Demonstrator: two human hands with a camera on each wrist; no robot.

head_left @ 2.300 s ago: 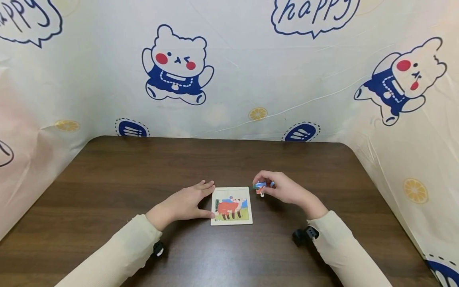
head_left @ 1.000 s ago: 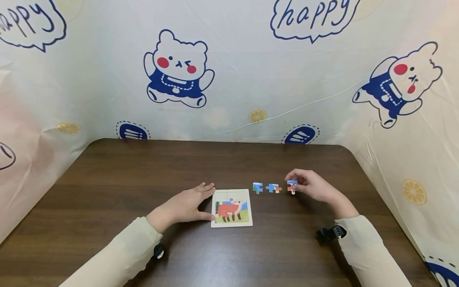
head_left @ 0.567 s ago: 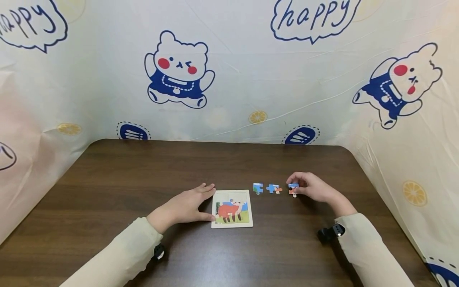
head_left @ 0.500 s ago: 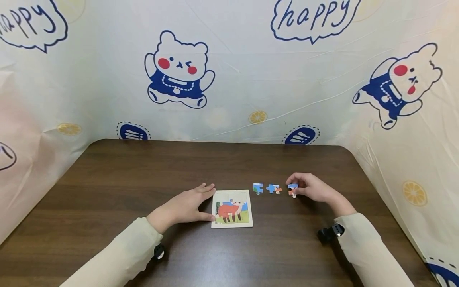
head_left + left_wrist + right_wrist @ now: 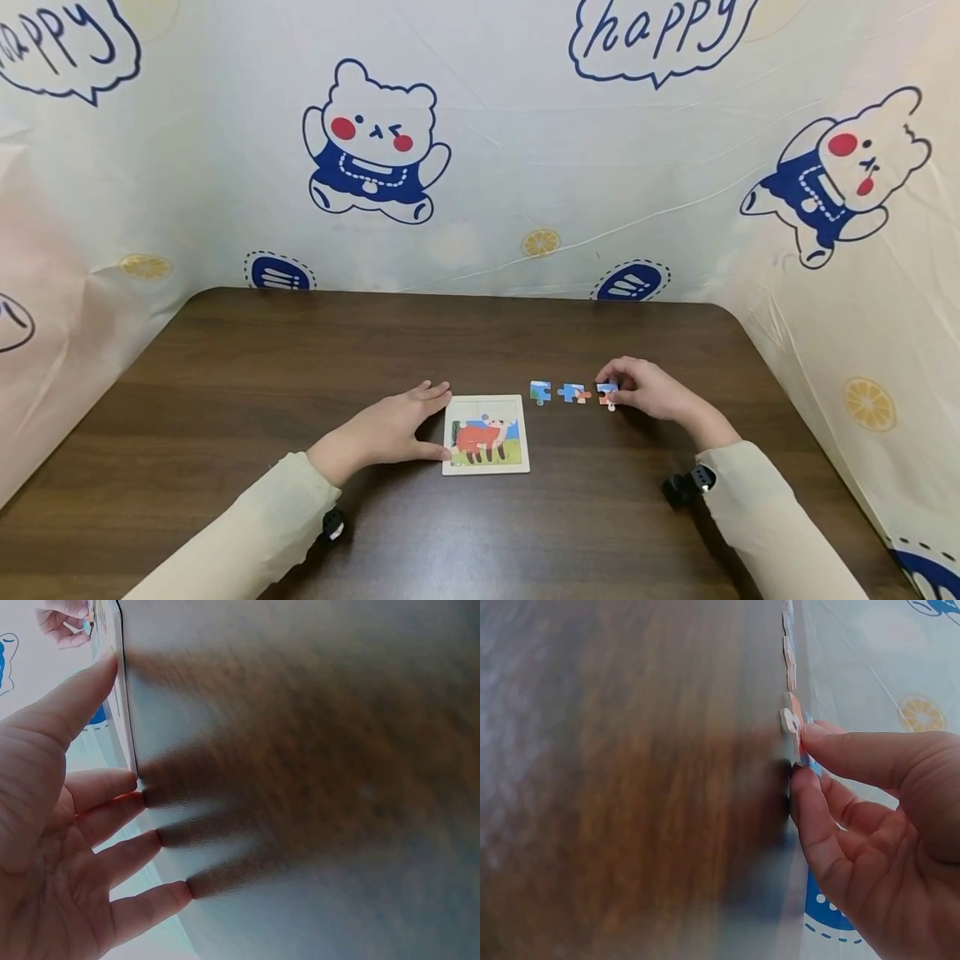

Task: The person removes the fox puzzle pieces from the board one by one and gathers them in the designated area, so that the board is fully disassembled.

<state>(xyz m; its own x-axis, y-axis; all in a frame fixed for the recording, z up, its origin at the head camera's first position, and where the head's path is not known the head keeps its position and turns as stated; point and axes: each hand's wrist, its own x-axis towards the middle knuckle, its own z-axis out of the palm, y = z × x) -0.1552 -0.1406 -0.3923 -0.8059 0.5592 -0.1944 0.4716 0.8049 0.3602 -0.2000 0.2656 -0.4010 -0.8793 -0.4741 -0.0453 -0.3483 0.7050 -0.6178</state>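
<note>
A square jigsaw tray (image 5: 524,433) with a cream rim lies on the table, and pieces in it show a red animal on green ground. My left hand (image 5: 382,427) is spread at its left side, straight thumb and fingertips at the edge. To the tray's right, thumb and fingers of my right hand (image 5: 658,393) pinch a jigsaw piece (image 5: 606,395), blue and orange with a white knob. In the right wrist view this piece (image 5: 796,727) is tilted close to the tabletop. Two more pieces, one blue-green (image 5: 539,392) and one blue-orange (image 5: 572,393), lie between tray and right hand.
The brown wooden table (image 5: 480,542) ends at a pale curtain (image 5: 495,150) printed with cartoon bears, which stands behind it and along both sides. A black wrist camera (image 5: 686,487) sits at my right sleeve; another (image 5: 332,523) is on the left.
My right hand has moved right from beside the tray, where it held pieces; two now lie in a row, one stays pinched. Lately it shifted slightly left. My left hand keeps its place.
</note>
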